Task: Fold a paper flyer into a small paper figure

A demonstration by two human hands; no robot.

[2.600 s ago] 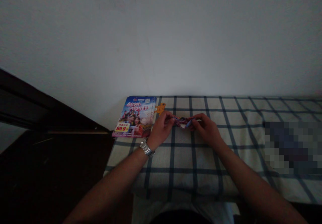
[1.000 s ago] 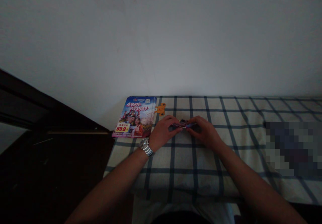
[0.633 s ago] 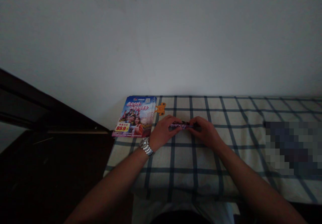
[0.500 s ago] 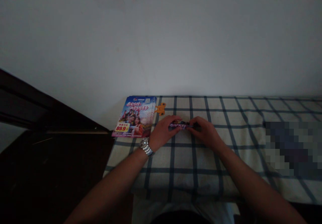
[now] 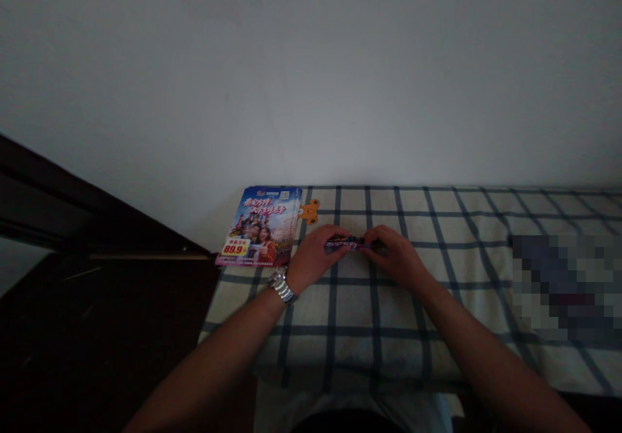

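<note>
Both hands rest on a checked cream-and-navy cloth (image 5: 369, 329) and pinch a slim purple printed wrapper (image 5: 346, 244) between them. My left hand (image 5: 315, 258) holds its left end, and my right hand (image 5: 394, 254) holds its right end. The wrapper lies level and close above the cloth, with its ends partly hidden by my fingers. A silver metal wristwatch (image 5: 282, 286) circles my left wrist. A stack of glossy leaflets (image 5: 260, 225) lies just beyond my left hand, and an orange bear-shaped paper piece (image 5: 310, 211) sits next to it.
A white wall (image 5: 311, 76) rises behind the cloth-covered surface. Dark wooden furniture (image 5: 97, 290) fills the lower left, beside the cloth's left edge. A pixelated patch (image 5: 566, 287) covers part of the cloth at the right.
The wrapper has gone from a crumpled, twisted shape to a straighter, flatter strip. My hands have drawn slightly closer together.
</note>
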